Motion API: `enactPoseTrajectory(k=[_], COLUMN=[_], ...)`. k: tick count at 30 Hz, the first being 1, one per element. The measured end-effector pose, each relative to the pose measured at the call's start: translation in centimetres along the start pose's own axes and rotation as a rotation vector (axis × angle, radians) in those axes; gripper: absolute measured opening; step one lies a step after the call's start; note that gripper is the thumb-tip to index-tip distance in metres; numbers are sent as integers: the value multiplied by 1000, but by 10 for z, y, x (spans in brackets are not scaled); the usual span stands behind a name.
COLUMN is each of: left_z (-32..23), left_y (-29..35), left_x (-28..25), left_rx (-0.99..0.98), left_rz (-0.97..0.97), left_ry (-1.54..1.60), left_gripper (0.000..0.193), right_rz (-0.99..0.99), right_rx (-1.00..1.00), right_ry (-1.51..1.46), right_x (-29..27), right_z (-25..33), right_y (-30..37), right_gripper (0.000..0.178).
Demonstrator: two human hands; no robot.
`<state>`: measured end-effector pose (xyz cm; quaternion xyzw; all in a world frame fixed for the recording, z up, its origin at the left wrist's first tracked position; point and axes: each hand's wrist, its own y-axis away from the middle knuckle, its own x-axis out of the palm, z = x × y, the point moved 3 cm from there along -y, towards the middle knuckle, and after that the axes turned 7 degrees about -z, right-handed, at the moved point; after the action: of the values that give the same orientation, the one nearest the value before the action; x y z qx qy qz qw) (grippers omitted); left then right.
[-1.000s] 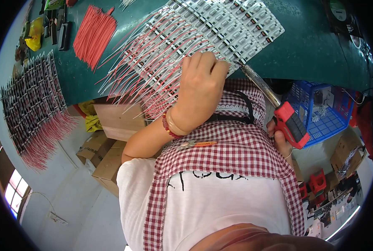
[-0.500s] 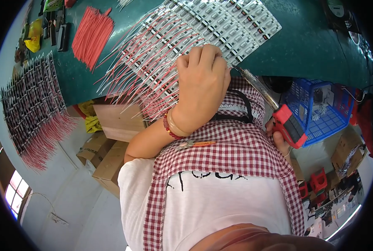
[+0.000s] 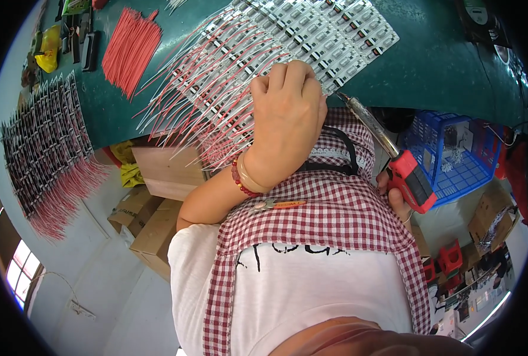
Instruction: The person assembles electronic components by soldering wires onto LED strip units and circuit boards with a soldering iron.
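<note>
Left hand [image 3: 287, 121] curled, knuckles up, pressing wired strips [image 3: 240, 71]; right hand [image 3: 397, 199] grip around soldering iron [image 3: 388, 154].

Electronics workshop, green workbench [image 3: 442, 65], wired circuit strips [image 3: 311, 29], soldering iron [image 3: 394, 163]

White short-sleeved shirt [image 3: 311, 285], red-and-white checked apron [image 3: 329, 219]; red bead bracelet [image 3: 240, 181]

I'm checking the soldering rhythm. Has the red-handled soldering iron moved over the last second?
Yes. The red-handled soldering iron has swung its tip up to the near edge of the green table, by the left hand.
</note>
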<state>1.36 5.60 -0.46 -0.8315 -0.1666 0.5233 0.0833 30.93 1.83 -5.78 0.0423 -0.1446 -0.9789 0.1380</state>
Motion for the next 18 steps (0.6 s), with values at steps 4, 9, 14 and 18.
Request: enactPoseTrajectory(k=[4, 9, 14, 18], left_z=[2, -7, 4, 2], left_y=[2, 8, 17, 17], left_x=[-2, -17, -13, -12], left_rx=[-17, -39, 27, 26], left_rz=[33, 136, 242, 318], left_ry=[-29, -162, -315, -380], left_gripper=[15, 41, 61, 56], right_rz=[51, -20, -1, 50], right_rx=[22, -28, -46, -28], right_ry=[23, -232, -557, -531], right_x=[3, 26, 45, 60], right_z=[4, 24, 58, 78], right_y=[-5, -28, -91, -137], right_gripper=[59, 62, 50, 30])
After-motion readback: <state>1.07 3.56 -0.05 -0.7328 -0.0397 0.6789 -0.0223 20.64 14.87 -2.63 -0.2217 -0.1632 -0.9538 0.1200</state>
